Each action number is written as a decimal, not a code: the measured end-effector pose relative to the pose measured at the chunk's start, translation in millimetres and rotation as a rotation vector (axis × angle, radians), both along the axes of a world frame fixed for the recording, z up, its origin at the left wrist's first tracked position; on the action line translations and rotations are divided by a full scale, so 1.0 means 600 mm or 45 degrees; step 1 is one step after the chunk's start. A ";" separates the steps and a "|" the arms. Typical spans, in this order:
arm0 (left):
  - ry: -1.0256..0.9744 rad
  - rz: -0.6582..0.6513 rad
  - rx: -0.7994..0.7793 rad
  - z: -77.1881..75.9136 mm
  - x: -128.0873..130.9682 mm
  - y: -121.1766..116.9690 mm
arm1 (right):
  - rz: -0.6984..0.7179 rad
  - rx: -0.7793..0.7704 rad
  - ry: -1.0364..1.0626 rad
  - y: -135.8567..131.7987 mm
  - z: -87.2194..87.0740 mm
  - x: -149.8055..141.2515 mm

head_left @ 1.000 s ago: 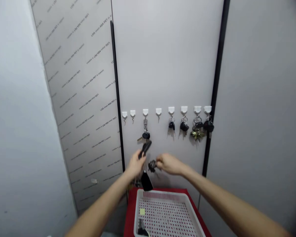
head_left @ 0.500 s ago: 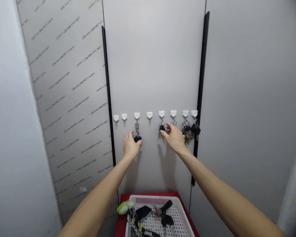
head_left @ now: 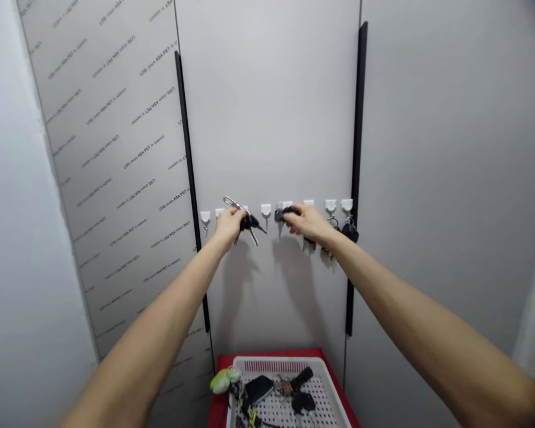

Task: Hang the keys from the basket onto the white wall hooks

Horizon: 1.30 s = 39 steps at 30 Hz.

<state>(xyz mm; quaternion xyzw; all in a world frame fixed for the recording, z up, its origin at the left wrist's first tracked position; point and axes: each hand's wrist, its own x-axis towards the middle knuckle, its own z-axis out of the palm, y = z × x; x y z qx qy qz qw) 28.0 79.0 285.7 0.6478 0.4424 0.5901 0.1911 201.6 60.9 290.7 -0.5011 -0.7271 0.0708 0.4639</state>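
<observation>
My left hand (head_left: pixel 229 226) is closed on a bunch of keys (head_left: pixel 248 222) with black heads and a silver clip that sticks up past the fingers. That bunch is off its hook, in front of the row on the panel. Farther right, my right hand (head_left: pixel 307 221) pinches a second set of keys (head_left: pixel 280 214) with black heads, blurred by motion, close to a white hook (head_left: pixel 288 205). Between my hands a bare white hook (head_left: pixel 266 210) shows. Black-headed keys (head_left: pixel 350 230) hang from the rightmost hook (head_left: pixel 346 205). Other keys (head_left: pixel 309 244) hang partly hidden below my right wrist.
Below stands a white perforated basket (head_left: pixel 334 389) on a red surface (head_left: pixel 225 361). In it lie several key bunches, a black tag (head_left: pixel 259 389) and a green-and-white fob (head_left: pixel 225 380) over its left rim. Black vertical strips (head_left: pixel 359 131) flank the panel.
Keys dropped into the basket after the first frame. Since then both hands have risen to the hooks, and each has lifted a key set off its hook.
</observation>
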 end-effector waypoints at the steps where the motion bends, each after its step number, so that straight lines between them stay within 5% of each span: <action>1: 0.087 -0.120 -0.072 -0.013 0.002 -0.011 | 0.104 -0.110 -0.105 -0.007 -0.014 -0.002; 5: 0.533 -0.437 -0.448 -0.140 0.018 -0.053 | 0.350 -0.497 -0.412 -0.032 -0.135 -0.009; 8: 0.779 -0.444 -0.639 -0.249 0.030 -0.070 | 0.401 -0.629 -0.475 -0.046 -0.242 -0.009; 11: 0.969 -0.481 -0.802 -0.296 0.039 -0.071 | 0.350 -0.650 -0.504 -0.052 -0.292 0.003; 14: 0.976 -0.497 -0.712 -0.266 0.055 -0.056 | 0.080 -0.374 -0.297 -0.046 -0.258 0.037; 18: 0.664 -0.360 -0.396 -0.170 0.109 -0.024 | -0.522 0.186 0.019 -0.024 -0.155 0.095; 21: 0.439 -0.192 -0.241 -0.111 0.169 -0.002 | -0.790 0.243 0.027 -0.005 -0.107 0.117; 24: 0.308 -0.081 -0.200 -0.085 0.227 0.015 | -0.914 0.150 -0.018 0.010 -0.095 0.120; 30: 0.283 -0.008 -0.199 -0.062 0.265 0.034 | -0.827 0.133 0.037 0.009 -0.079 0.133; 34: 0.238 -0.002 -0.103 -0.014 0.248 0.043 | -0.710 0.318 0.052 0.004 -0.032 0.145; 39: 0.310 -0.145 -0.057 0.031 0.231 0.032 | -0.473 0.250 0.161 0.006 0.008 0.162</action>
